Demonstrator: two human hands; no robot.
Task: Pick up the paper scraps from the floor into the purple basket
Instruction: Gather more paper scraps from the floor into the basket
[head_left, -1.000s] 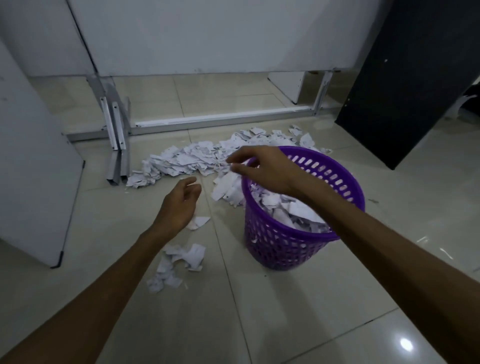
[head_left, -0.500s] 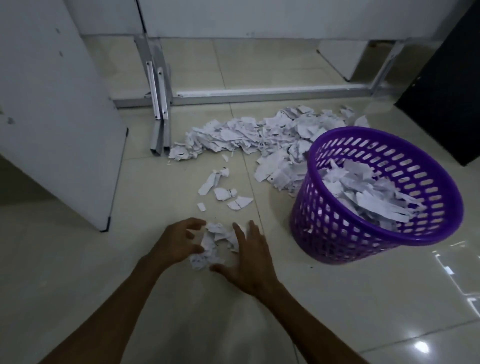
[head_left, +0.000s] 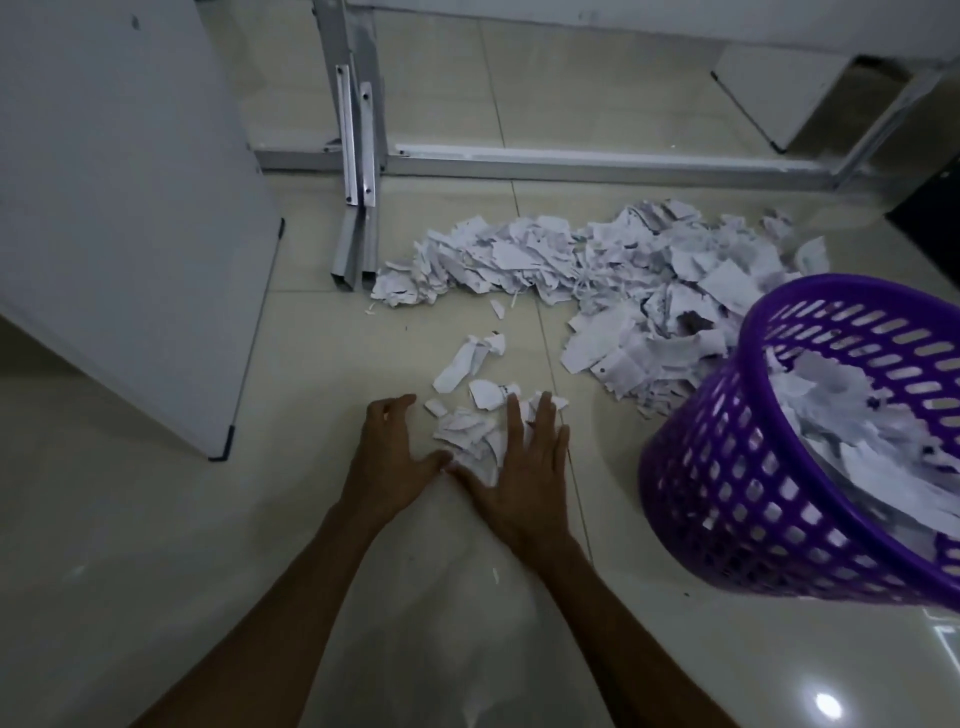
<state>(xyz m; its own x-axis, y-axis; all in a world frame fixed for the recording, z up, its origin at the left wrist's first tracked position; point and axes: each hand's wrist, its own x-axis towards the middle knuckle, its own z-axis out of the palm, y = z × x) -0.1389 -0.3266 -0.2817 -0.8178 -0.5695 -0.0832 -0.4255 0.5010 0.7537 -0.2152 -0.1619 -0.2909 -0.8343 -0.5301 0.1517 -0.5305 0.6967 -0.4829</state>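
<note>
Between my two hands lies a small clump of scraps (head_left: 470, 434) on the floor (head_left: 156, 545). My left hand (head_left: 392, 457) rests at its left edge, fingers loosely bent and spread, thumb reaching in toward the paper; I see it holding nothing. My right hand (head_left: 519, 473) lies flat against the clump's right side, fingers straight and pointing away from me, their tips over the paper, thumb nearly meeting the left thumb below the clump. Just beyond my fingertips sit a few loose pieces (head_left: 467, 361). Farther ahead and to the right of my right hand spreads the big pile (head_left: 597, 265), running up against the basket (head_left: 737, 483). That basket stands to the right of my right hand, apart from it, already partly filled with paper. Left of my left hand leans a white board (head_left: 130, 208); ahead of it lie metal rails (head_left: 358, 156).
</note>
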